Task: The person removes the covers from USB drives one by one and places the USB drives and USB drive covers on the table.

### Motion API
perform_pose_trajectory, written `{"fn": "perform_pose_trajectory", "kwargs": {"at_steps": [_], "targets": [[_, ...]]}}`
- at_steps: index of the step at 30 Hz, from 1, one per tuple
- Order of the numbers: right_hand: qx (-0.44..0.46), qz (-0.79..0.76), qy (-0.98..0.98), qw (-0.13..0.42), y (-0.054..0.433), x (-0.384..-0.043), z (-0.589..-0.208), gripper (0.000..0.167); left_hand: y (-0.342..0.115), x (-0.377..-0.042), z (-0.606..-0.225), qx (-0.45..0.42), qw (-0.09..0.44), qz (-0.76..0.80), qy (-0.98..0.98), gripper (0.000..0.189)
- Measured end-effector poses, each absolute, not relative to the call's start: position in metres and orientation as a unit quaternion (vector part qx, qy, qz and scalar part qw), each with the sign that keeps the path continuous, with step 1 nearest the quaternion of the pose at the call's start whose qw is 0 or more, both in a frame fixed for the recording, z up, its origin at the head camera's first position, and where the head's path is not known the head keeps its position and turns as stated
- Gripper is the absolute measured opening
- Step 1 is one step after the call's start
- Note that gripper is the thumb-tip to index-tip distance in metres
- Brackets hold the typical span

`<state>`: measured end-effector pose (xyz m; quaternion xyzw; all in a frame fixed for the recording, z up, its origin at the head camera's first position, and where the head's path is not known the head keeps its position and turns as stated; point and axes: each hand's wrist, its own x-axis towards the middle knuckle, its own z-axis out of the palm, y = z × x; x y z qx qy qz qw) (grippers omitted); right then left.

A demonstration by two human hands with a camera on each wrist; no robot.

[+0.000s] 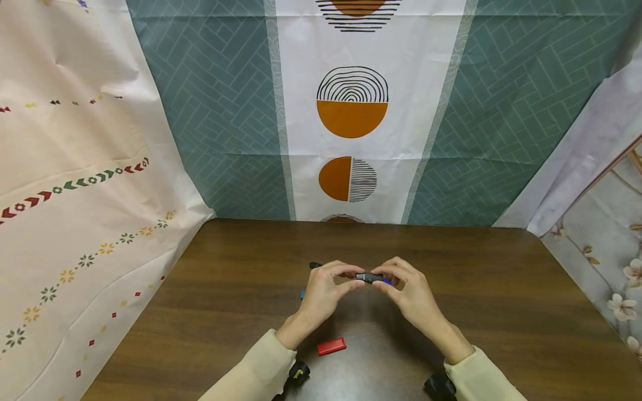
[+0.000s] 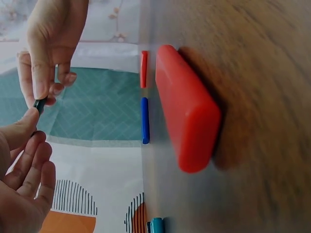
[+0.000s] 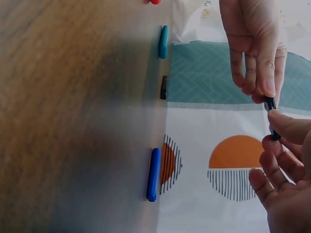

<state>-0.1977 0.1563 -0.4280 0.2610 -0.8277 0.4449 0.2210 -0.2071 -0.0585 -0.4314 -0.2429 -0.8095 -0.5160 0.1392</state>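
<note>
Both hands at work here, and the red block (image 1: 331, 346) on the table (image 1: 241, 289) marks the spot! Beyond it and to its right, up above the tabletop, sits the thing that matters: a small dark piece (image 1: 370, 277) with a pale band. The left hand (image 1: 323, 287) pinches its left end between thumb and fingers; the right hand (image 1: 408, 287) has the other end in a matching pinch. Two grips, one little piece!

The step in hand looks like joining or parting its two ends, though whether it's pushing, pulling or twisting, these pictures cannot tell. Either way, the next move seems to call for one pinch to hold firm while the other works, both ends in line, nothing forced sideways.

And around the block? Beyond it to the left lie a teal marker (image 3: 164, 42) and, farther off, a black piece (image 3: 164, 87). Beyond it to the right, a blue marker (image 3: 153, 174) lies on the table. A thin red piece (image 2: 143, 69) lies past the block as well, too small to make out clearly. No hand touches the block itself.
</note>
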Motion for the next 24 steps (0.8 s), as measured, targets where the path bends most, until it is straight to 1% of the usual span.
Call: {"fn": "perform_pose_trajectory", "kwargs": {"at_steps": [11, 17, 24], "targets": [[0.257, 0.445, -0.830, 0.214, 0.159, -0.199, -0.426, 0.025, -0.059, -0.207, -0.429, -0.239, 0.145, -0.513, -0.811, 0.022], [0.229, 0.462, -0.829, 0.216, 0.167, -0.201, -0.422, 0.025, -0.063, -0.210, -0.425, -0.223, 0.162, -0.510, -0.815, 0.023], [0.235, 0.464, -0.828, 0.209, 0.167, -0.201, -0.423, 0.024, -0.061, -0.208, -0.425, -0.215, 0.139, -0.517, -0.817, 0.025]]}}
